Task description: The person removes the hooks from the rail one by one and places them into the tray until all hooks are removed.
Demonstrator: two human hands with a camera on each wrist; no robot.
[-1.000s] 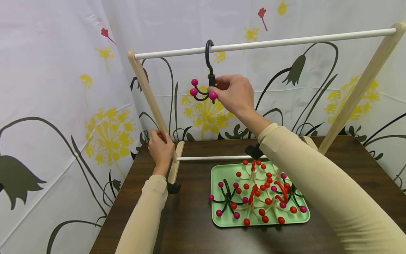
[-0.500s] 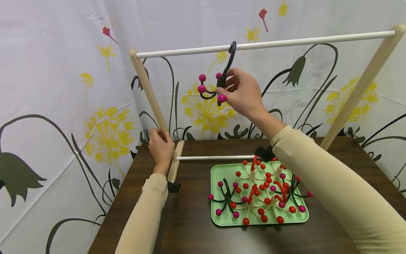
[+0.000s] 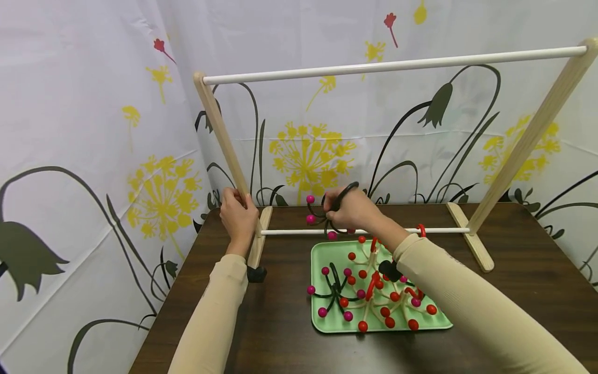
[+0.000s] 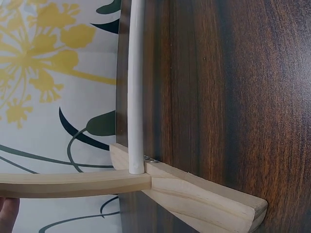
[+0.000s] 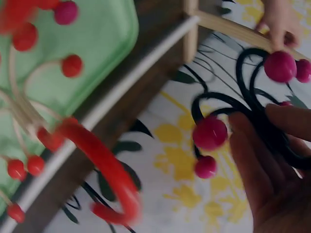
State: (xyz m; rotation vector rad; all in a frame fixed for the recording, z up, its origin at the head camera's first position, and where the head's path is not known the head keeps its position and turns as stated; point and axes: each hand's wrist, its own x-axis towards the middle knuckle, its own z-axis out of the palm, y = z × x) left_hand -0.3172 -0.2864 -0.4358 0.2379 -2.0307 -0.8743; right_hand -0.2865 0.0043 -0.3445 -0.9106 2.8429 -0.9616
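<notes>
My right hand point(image 3: 357, 210) grips a black multi-armed hanger hook point(image 5: 272, 131) with magenta balls on its arm tips. It is held low, just behind the green tray point(image 3: 322, 255), in front of the rack's lower white bar point(image 3: 299, 232). Part of the hook is hidden by the fingers. My left hand point(image 3: 238, 218) holds the left wooden upright point(image 3: 224, 137) of the rack near its base. On the tray lie another black hook point(image 3: 335, 291) with magenta balls and several cream hooks point(image 3: 372, 257) with red balls and red curved tops.
The rack's upper white bar point(image 3: 392, 66) spans between two slanted wooden uprights, with nothing hanging on it. Its right wooden foot point(image 3: 476, 246) stands on the dark table point(image 3: 275, 322). A flower-patterned curtain point(image 3: 112, 104) hangs behind and to the left.
My right hand has lifted the black hook off the upper bar and brought it down toward the tray, tilting it. The left hand stays on the upright.
</notes>
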